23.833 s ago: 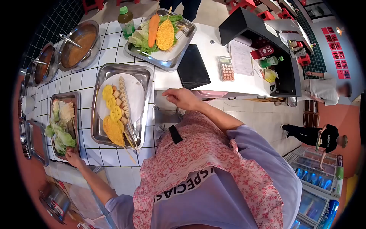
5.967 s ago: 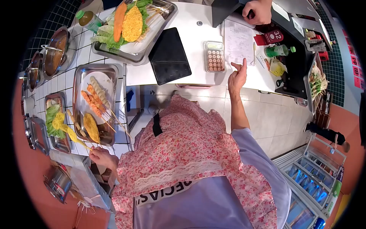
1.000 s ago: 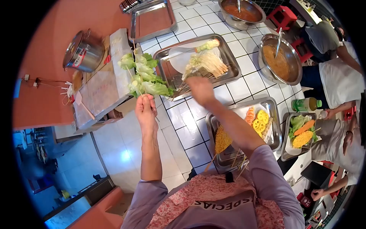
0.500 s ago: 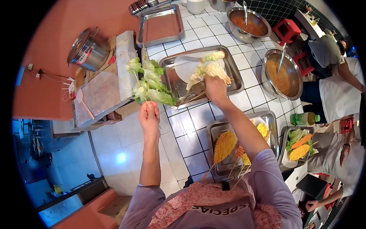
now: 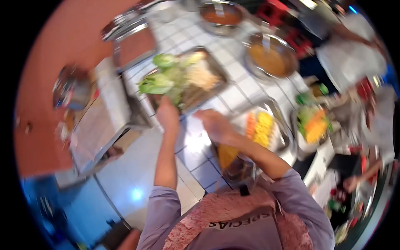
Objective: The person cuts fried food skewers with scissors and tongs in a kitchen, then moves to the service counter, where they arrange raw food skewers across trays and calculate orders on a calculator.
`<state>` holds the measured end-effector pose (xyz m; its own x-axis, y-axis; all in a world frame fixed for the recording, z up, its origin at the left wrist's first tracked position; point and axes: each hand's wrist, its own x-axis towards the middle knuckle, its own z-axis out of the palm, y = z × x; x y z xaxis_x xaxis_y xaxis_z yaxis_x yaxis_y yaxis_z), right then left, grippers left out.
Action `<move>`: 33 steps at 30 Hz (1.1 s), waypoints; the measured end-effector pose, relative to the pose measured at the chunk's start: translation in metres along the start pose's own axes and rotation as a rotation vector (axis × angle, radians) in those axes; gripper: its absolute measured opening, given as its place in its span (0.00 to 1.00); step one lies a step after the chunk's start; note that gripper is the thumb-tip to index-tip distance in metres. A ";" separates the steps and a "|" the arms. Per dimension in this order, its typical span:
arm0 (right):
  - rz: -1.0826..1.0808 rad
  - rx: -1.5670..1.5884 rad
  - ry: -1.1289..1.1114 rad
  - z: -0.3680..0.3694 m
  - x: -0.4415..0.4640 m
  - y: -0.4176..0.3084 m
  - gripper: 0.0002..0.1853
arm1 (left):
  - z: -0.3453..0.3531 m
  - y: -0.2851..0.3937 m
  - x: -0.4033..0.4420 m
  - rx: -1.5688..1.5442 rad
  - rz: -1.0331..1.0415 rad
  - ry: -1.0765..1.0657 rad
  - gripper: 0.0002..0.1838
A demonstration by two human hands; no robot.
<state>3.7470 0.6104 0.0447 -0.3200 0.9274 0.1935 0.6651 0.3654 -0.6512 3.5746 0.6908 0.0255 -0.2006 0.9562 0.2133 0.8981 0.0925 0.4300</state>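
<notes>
Closed around the sticks of the lettuce skewers is my left hand (image 5: 168, 113). The leafy green lettuce skewers (image 5: 160, 83) extend beyond it, over the left side of a metal tray (image 5: 221, 68). Pale enoki mushrooms (image 5: 201, 76) lie in that tray, with the sticks near its front edge blurred. My right hand (image 5: 214, 126) is off the tray's near edge, to the right of my left hand; motion smears its fingers. Beside it, a second metal tray (image 5: 284, 125) holds yellow pieces (image 5: 263, 127), orange pieces and a breaded golden item (image 5: 228, 157).
Bowls of red sauce (image 5: 221, 17) and orange-brown sauce (image 5: 268, 58) stand at the back. Stacked trays (image 5: 135, 46) and a steel pot (image 5: 75, 88) are at left. A small food tray (image 5: 311, 125) stands at right. People in white shirts (image 5: 354, 50) are on the right.
My right hand has left the enoki mushrooms and drawn back toward me. The lettuce skewers in my left hand now hang over the tray. The view has shifted and blurred.
</notes>
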 end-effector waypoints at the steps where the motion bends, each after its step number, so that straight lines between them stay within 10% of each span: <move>1: 0.024 0.041 0.007 0.001 -0.033 0.006 0.20 | 0.025 -0.001 -0.004 0.030 0.074 -0.038 0.07; 7: 0.252 -0.005 0.099 -0.076 -0.197 -0.012 0.28 | 0.069 -0.027 0.013 0.156 0.576 -0.141 0.12; 9: 0.327 0.000 0.140 -0.079 -0.236 -0.002 0.26 | 0.028 0.005 -0.009 0.199 0.200 -0.222 0.17; 17: 0.609 -0.320 0.647 -0.119 -0.419 0.020 0.20 | 0.013 -0.007 -0.017 0.251 0.418 -0.163 0.22; 24: 1.456 -0.355 1.424 -0.104 -0.648 0.048 0.17 | -0.016 0.007 -0.079 -0.129 0.541 0.007 0.27; 33: 1.381 -0.493 1.127 -0.109 -0.700 0.057 0.19 | -0.018 0.056 -0.226 -0.660 0.081 -0.032 0.19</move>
<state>4.0822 -0.0091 -0.0476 0.9653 0.0829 0.2478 0.2098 -0.8110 -0.5461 3.6632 0.4751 0.0172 -0.1215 0.9616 0.2460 0.4796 -0.1601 0.8627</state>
